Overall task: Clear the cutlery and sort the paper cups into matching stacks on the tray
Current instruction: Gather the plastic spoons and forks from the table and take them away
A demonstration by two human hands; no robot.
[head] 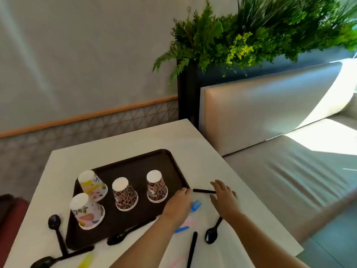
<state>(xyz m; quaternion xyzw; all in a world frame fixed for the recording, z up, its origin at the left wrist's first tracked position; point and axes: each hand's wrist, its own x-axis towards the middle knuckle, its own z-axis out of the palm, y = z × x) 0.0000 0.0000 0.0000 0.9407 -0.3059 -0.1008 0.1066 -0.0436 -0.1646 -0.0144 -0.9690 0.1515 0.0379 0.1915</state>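
Note:
A dark brown tray [135,163] lies on the white table and carries several upside-down paper cups. Two are leopard-print, one [125,194] in the middle and one [156,187] to the right. Two are pastel-patterned, at the far left [92,185] and the near left [87,211]. My left hand [178,205] rests at the tray's right corner, fingers relaxed. A blue fork [195,205] pokes out from under it. My right hand [225,197] hovers open over a black utensil handle [202,190]. Black spoons lie at the right [212,234], along the tray's front [123,236] and at the left [56,229].
More cutlery lies near the front edge: a black handle [192,248], a yellow piece [86,261], a black spoon [41,263]. A beige bench seat [280,171] runs along the table's right side, with a planter [251,35] behind it. A grey wall stands behind the table.

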